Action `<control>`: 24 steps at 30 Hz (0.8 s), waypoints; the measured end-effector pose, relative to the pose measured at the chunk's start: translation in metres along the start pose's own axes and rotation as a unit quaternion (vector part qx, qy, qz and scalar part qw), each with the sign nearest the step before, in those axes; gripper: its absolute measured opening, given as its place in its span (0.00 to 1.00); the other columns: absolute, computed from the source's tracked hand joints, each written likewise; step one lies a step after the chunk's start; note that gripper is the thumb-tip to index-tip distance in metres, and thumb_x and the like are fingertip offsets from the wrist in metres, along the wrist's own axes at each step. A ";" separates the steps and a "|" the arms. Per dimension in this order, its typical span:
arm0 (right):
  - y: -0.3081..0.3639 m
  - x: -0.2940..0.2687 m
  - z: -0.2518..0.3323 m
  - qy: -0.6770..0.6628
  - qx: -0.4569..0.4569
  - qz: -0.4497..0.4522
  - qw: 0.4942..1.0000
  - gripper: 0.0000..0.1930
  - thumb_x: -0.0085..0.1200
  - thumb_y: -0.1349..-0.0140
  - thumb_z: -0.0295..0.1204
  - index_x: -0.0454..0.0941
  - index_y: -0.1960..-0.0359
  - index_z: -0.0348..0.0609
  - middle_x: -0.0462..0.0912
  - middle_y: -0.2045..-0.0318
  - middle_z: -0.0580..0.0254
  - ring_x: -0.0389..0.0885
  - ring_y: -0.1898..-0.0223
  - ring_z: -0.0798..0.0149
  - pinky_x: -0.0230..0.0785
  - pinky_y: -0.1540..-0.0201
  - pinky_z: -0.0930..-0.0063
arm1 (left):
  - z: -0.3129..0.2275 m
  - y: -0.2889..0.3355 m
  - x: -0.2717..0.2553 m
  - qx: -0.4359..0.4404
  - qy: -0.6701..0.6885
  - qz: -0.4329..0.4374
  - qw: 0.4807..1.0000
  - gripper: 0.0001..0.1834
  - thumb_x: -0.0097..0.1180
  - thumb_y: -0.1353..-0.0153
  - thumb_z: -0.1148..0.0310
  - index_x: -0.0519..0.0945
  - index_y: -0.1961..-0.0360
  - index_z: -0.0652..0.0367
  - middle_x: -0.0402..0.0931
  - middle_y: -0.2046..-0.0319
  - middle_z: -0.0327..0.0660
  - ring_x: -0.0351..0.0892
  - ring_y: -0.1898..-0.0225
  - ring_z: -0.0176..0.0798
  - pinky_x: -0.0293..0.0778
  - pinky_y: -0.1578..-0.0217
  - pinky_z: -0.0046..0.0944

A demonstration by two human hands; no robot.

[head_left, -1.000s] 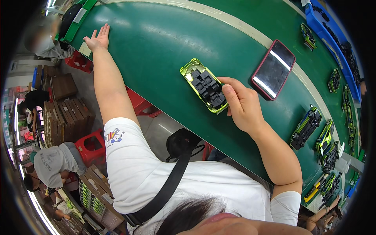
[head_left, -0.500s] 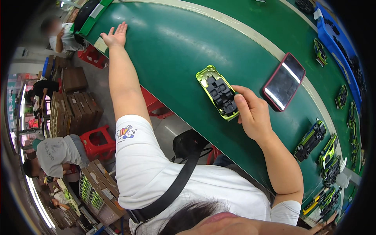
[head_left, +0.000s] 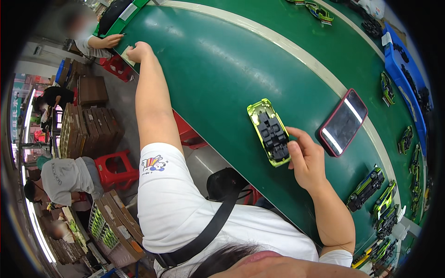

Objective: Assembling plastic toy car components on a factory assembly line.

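Note:
My right hand [head_left: 306, 160] grips the edge of a green toy car shell [head_left: 270, 131] with its open underside up. Black seat parts sit inside the shell. My left arm stretches to the far left end of the green table [head_left: 199, 69], where my left hand [head_left: 140, 52] is closed, fingers curled down beside a pale yellow pad [head_left: 127, 55]. What those fingers hold, if anything, is hidden. A co-worker's hand [head_left: 111, 41] reaches in close to my left hand, with a small dark thing at its fingertips.
A phone in a red case [head_left: 344, 122] lies right of my right hand. Assembled green toy cars [head_left: 366, 188] stand near the right edge, others along the green belt. A blue bin [head_left: 405, 78] holds black parts. A green tray [head_left: 127, 14] is at the far left, red stools [head_left: 116, 170] below.
My left hand has turned from palm up with fingers spread to curled and closed. The co-worker's hand has come toward it. The shell and my right hand appear lower and farther right.

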State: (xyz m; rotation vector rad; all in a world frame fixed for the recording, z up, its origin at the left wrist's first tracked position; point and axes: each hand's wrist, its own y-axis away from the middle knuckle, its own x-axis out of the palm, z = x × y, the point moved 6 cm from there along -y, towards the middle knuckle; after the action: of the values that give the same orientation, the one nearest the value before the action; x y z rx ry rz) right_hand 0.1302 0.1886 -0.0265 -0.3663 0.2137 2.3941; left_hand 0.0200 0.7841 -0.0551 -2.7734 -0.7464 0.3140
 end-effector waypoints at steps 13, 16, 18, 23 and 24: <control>-0.013 -0.002 0.001 0.023 -0.083 -0.053 0.995 0.11 0.56 0.42 0.27 0.76 0.59 0.34 0.73 0.83 0.66 0.69 0.83 0.76 0.60 0.80 0.82 | -0.020 -0.015 0.052 0.179 -0.435 0.208 0.857 0.32 0.49 0.40 0.47 0.63 0.35 0.39 0.60 0.36 0.52 0.61 0.36 0.52 0.57 0.38 0.51; -0.014 -0.003 0.000 0.024 -0.074 -0.072 0.994 0.10 0.57 0.43 0.27 0.77 0.61 0.35 0.74 0.83 0.65 0.70 0.84 0.75 0.62 0.80 0.82 | 0.000 -0.026 0.072 0.167 -0.369 0.263 0.875 0.21 0.50 0.40 0.53 0.79 0.49 0.48 0.75 0.50 0.52 0.74 0.47 0.52 0.68 0.46 0.48; -0.014 -0.004 -0.001 0.038 -0.066 -0.078 0.994 0.09 0.59 0.44 0.28 0.77 0.63 0.37 0.75 0.84 0.63 0.72 0.84 0.73 0.65 0.79 0.81 | -0.004 -0.013 0.072 0.272 -0.406 0.212 0.846 0.16 0.51 0.42 0.56 0.84 0.64 0.55 0.80 0.63 0.53 0.80 0.57 0.55 0.75 0.55 0.48; -0.014 -0.004 0.001 0.037 -0.089 -0.091 0.991 0.11 0.57 0.40 0.36 0.76 0.68 0.39 0.79 0.82 0.57 0.79 0.82 0.63 0.68 0.78 0.74 | 0.008 -0.015 0.059 0.337 -0.419 0.167 0.826 0.13 0.58 0.45 0.60 0.84 0.69 0.58 0.82 0.66 0.49 0.81 0.64 0.51 0.75 0.61 0.48; -0.015 -0.005 -0.001 0.048 -0.087 -0.095 0.990 0.13 0.57 0.40 0.39 0.76 0.69 0.40 0.78 0.83 0.58 0.78 0.82 0.62 0.68 0.77 0.71 | 0.008 -0.001 0.051 0.297 -0.370 0.159 0.866 0.13 0.59 0.46 0.60 0.84 0.70 0.58 0.82 0.67 0.49 0.81 0.65 0.51 0.75 0.62 0.47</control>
State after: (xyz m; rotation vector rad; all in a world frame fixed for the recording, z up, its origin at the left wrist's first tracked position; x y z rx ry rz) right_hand 0.1440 0.1962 -0.0261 -0.5584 0.0117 2.2141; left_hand 0.0605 0.8126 -0.0692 -2.1142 -0.2280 1.4522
